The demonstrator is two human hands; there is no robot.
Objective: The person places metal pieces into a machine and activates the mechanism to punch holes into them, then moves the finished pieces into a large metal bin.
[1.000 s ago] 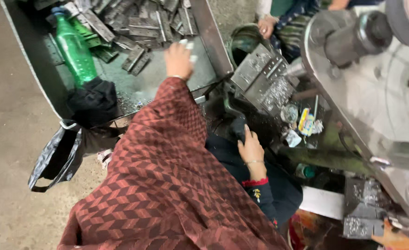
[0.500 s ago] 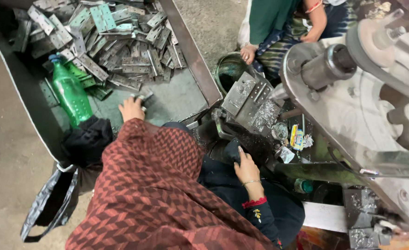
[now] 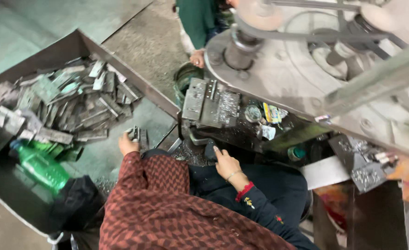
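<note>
Grey metal plates (image 3: 138, 135): left hand (image 3: 127, 144) gripping them over tray (image 3: 135, 85); right hand (image 3: 226, 164) resting half-open near press die (image 3: 210, 103), fingertips hidden.

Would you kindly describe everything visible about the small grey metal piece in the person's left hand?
The small grey metal piece is a flat, dull, rectangular bracket-like part, seemingly steel, with ridged edges. The left hand grips it from below, fingers wrapped around its lower end, so it stands roughly upright. It is held just above the bare floor of the big sheet-metal tray, at the near edge of the heap of similar grey metal pieces. Its lower part is hidden by the hand.
</note>
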